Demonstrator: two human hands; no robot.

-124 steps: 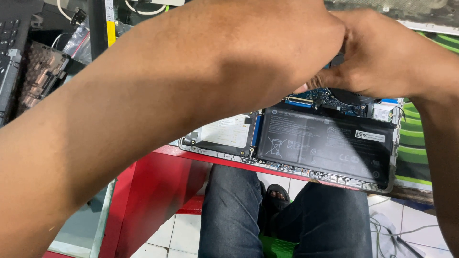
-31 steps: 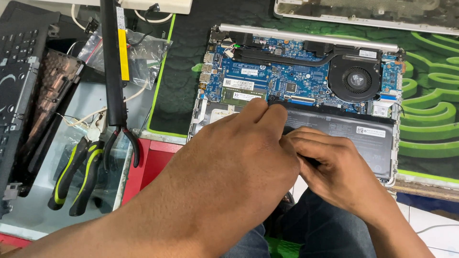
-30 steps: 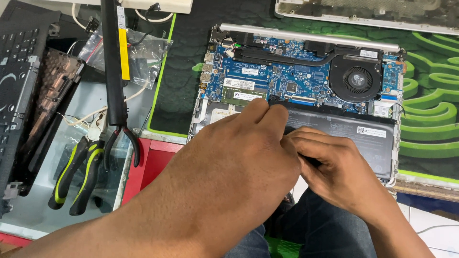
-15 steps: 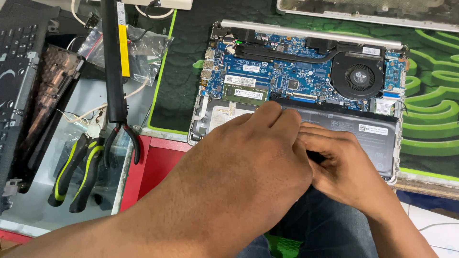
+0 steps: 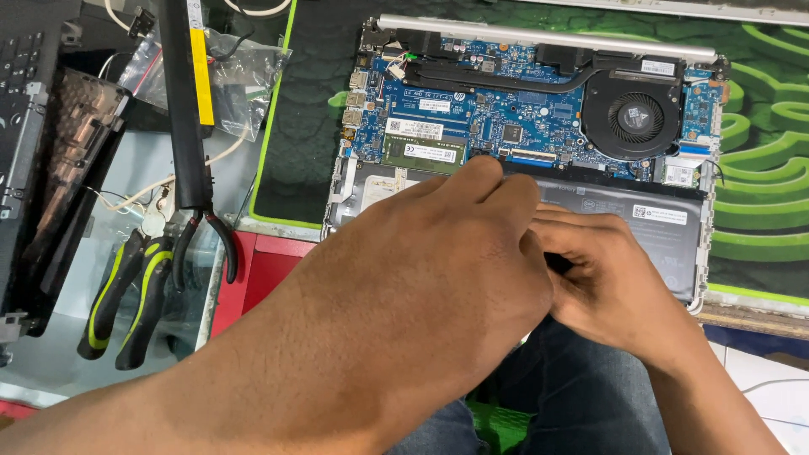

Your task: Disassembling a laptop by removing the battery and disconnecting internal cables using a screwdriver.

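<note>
Bright, even overhead light w/ soft shadows (slight glare on plastic bag (image 5: 244,72)), near forearm blurred.

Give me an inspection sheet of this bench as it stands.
Surface: green-patterned mat on a red-edged bench.
Job's things: opened laptop, blue board, fan and black battery exposed.
Clutter: pliers, plastic bag, black bar with a yellow strip, keyboard part.
Grips: left hand and right hand meet over the battery; whether they hold anything is hidden.
Cables: white wire at the left.
Surroundings: person's jeans, tiled floor.
</note>
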